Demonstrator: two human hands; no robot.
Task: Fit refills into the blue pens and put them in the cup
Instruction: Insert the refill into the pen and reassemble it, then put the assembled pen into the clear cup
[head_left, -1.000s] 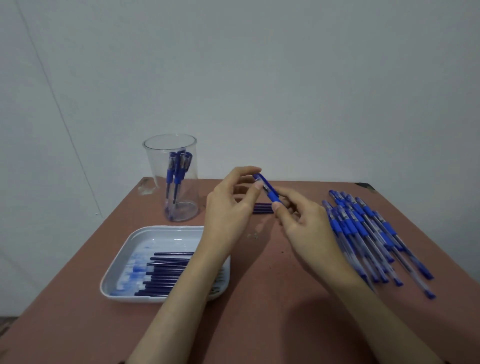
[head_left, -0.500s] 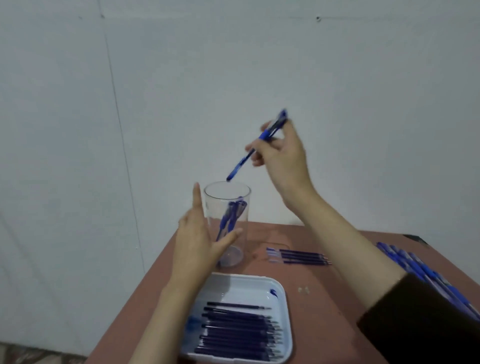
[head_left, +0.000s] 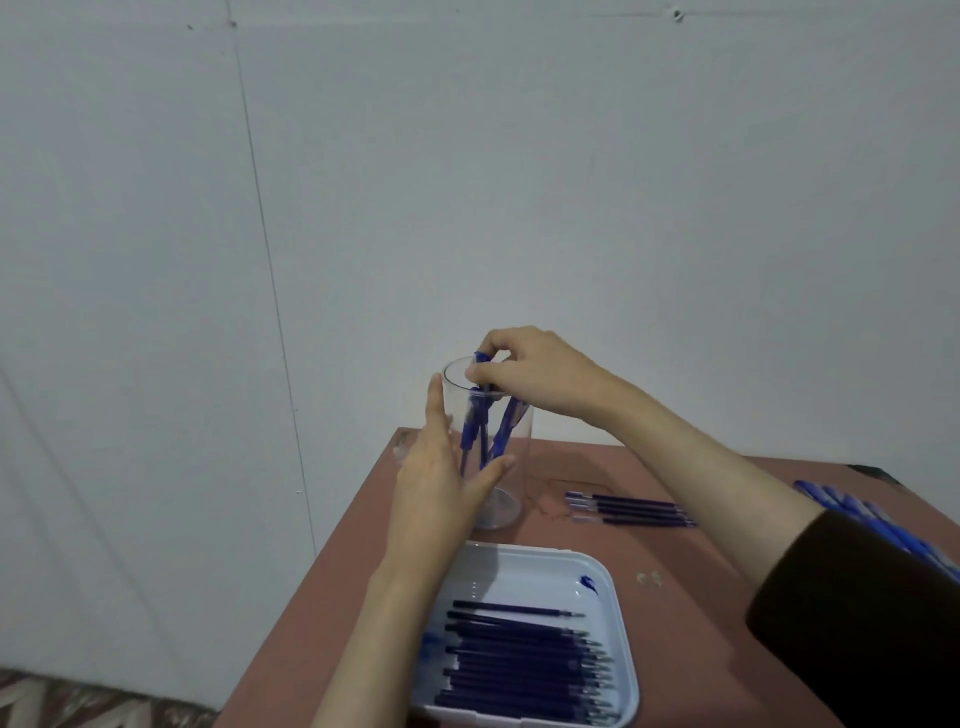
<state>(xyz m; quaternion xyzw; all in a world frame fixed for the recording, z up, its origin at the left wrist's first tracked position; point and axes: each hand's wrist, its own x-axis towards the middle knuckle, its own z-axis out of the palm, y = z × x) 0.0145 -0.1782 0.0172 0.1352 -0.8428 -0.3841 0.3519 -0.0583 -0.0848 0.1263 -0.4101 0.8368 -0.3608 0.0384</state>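
Reddish-brown table (head_left: 701, 597); one white tray (head_left: 621, 623) at 6 o'clock, its dark refills (head_left: 519, 660) too overlapped to count. One clear cup (head_left: 522, 431) at the tray's 12. Left hand (head_left: 441, 483) flat against its side, fingers straight. Right hand (head_left: 540, 374) pinches one blue pen (head_left: 480, 358) standing inside the rim. Four loose refills (head_left: 634, 509) at the cup's 3.

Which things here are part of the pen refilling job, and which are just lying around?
Job: clear cup, blue pen pinched by right hand, left hand on cup, refills in white tray, loose refills, pen pile.
Lying about: white scraps on table.
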